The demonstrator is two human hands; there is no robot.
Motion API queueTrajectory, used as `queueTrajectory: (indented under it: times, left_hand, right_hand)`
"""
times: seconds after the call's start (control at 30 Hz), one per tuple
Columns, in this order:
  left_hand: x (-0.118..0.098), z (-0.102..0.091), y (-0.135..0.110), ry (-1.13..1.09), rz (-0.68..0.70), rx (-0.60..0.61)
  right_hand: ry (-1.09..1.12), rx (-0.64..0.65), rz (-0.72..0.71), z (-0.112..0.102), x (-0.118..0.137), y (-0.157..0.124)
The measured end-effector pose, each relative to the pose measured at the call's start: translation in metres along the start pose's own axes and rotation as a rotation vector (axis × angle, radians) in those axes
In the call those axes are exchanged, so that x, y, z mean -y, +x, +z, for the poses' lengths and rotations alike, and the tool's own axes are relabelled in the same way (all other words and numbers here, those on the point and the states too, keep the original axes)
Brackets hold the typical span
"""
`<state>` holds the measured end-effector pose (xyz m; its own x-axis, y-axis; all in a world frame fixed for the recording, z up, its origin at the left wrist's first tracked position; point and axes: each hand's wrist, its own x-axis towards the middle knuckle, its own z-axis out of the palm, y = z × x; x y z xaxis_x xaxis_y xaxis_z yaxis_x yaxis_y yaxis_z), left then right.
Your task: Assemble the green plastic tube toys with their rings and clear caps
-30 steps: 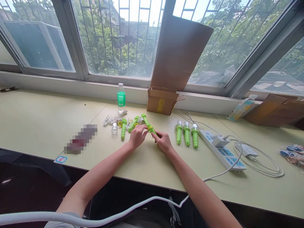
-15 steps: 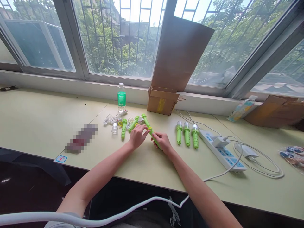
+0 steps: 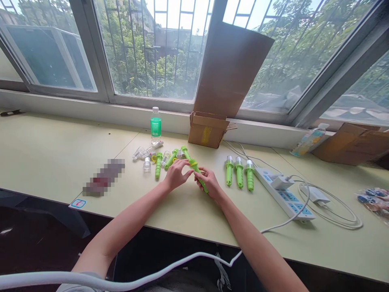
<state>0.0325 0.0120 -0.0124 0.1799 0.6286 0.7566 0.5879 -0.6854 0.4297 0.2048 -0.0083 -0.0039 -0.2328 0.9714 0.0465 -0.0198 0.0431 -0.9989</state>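
My right hand [image 3: 209, 182] is closed round the lower body of a green plastic tube [image 3: 197, 170], held tilted with its wide head away from me. A yellow ring [image 3: 192, 161] sits at that threaded head. The fingertips and thumb of my left hand [image 3: 177, 175] close on the tube's head from the left, by the ring. Just beyond lie more green tubes [image 3: 158, 165], a loose yellow ring [image 3: 153, 158] and clear plastic caps [image 3: 146, 164]. To the right, three green tubes with clear, silvery tops [image 3: 239, 172] lie side by side.
A bottle with a green label [image 3: 155, 125] and a cardboard box [image 3: 206, 132] stand near the window sill. On the right are a power strip [image 3: 285, 194] with cables, a charger [image 3: 315, 194] and another bottle [image 3: 310, 140]. A white cable [image 3: 152, 280] crosses in front of me.
The yellow ring now sits higher, at the head of the held tube. The tube has shifted slightly in my right hand, and my left thumb and fingers have moved a little.
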Motion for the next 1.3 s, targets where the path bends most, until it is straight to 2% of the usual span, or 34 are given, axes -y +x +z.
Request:
queueTrajectory:
  times: [0.13, 0.4, 0.73, 1.07, 1.3]
  left_hand:
    - [0.0023, 0.0, 0.0001, -0.032, 0.074, 0.047]
    - [0.0037, 0.0003, 0.0, -0.008, 0.056, -0.016]
    - [0.0026, 0.0028, 0.0012, -0.017, 0.072, -0.018]
    - [0.0021, -0.0007, 0.0029, -0.06, 0.065, 0.023]
    - [0.0032, -0.0018, 0.004, -0.077, 0.047, 0.038]
  right_hand:
    - [0.05, 0.014, 0.006, -0.0015, 0.0002, 0.0]
    - [-0.007, 0.052, 0.032, -0.0001, 0.0033, -0.001]
    - [-0.045, 0.109, 0.046, -0.0045, -0.0027, 0.0004]
    - [-0.063, 0.04, -0.019, -0.0012, -0.0006, -0.001]
    - [-0.206, 0.024, -0.08, -0.0017, 0.0021, 0.0001]
